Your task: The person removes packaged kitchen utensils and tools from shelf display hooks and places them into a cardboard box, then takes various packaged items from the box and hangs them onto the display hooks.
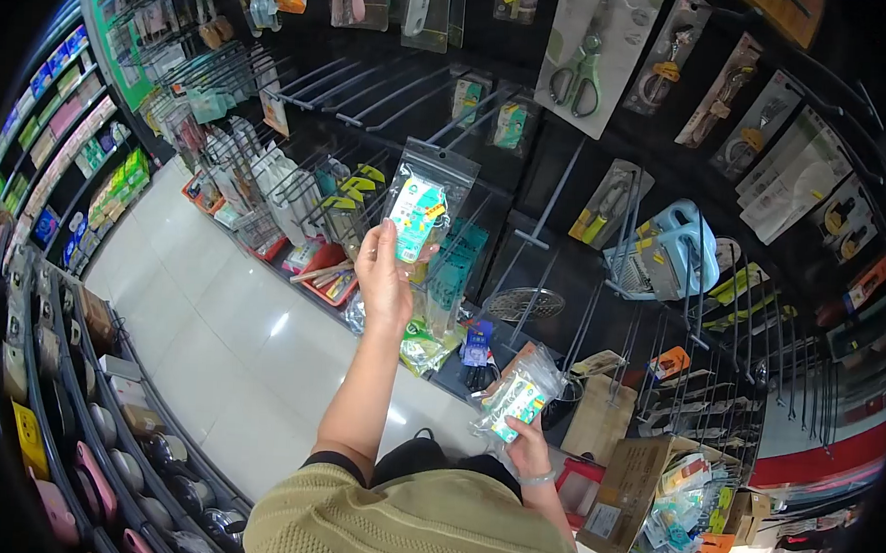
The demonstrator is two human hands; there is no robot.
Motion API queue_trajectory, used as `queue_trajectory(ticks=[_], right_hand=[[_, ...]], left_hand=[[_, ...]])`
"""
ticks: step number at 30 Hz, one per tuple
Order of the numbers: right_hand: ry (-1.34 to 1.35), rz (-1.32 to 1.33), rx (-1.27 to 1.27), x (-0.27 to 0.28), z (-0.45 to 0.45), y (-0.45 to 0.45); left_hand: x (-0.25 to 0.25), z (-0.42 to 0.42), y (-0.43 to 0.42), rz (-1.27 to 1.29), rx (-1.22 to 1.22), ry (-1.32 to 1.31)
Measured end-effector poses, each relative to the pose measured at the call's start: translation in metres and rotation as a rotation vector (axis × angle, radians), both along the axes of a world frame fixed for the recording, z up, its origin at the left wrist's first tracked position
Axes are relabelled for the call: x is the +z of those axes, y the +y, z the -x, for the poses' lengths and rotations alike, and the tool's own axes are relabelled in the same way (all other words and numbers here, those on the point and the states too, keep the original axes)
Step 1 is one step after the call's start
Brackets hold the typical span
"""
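Observation:
My left hand is raised toward the display wall. Its thumb and fingers pinch the lower part of a clear zip-top packet with a teal and white label. The packet's top edge is close to the tips of a pair of metal hooks; whether it touches them I cannot tell. Similar packets hang farther back. Lower down, near my body, my right hand is closed around a small bunch of like packets, their clear tops fanned out.
Scissors on a card and blue graters hang on the wall. An open cardboard box of packaged goods stands at lower right. Wire baskets line the left of the display. Shelves of pans border the tiled aisle floor.

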State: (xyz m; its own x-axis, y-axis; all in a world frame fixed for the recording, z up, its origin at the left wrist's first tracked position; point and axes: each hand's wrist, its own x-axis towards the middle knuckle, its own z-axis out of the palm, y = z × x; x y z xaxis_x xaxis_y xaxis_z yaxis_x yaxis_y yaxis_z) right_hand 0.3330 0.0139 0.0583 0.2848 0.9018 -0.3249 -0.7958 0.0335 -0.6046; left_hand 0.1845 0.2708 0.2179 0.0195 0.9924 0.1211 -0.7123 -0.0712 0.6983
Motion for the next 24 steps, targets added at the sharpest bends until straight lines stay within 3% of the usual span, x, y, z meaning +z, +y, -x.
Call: queue_trajectory(ticks=[11,18,22,24], right_hand=[[-0.019,-0.043,0.12,0.005,-0.035,0.042],[0.028,-0.127,0.146,0.01,-0.054,0.044],[0.26,-0.162,0.116,-0.007,-0.068,0.039],[0.253,-0.175,0.08,0.0,-0.07,0.039]], left_hand=[[0.009,-0.023,0.003,0.056,0.07,0.067],[-0.016,-0.094,0.082,0.153,-0.158,-0.11],[-0.023,-0.137,0.127,0.142,-0.218,-0.154],[-0.022,-0.155,0.143,0.144,-0.237,-0.15]])
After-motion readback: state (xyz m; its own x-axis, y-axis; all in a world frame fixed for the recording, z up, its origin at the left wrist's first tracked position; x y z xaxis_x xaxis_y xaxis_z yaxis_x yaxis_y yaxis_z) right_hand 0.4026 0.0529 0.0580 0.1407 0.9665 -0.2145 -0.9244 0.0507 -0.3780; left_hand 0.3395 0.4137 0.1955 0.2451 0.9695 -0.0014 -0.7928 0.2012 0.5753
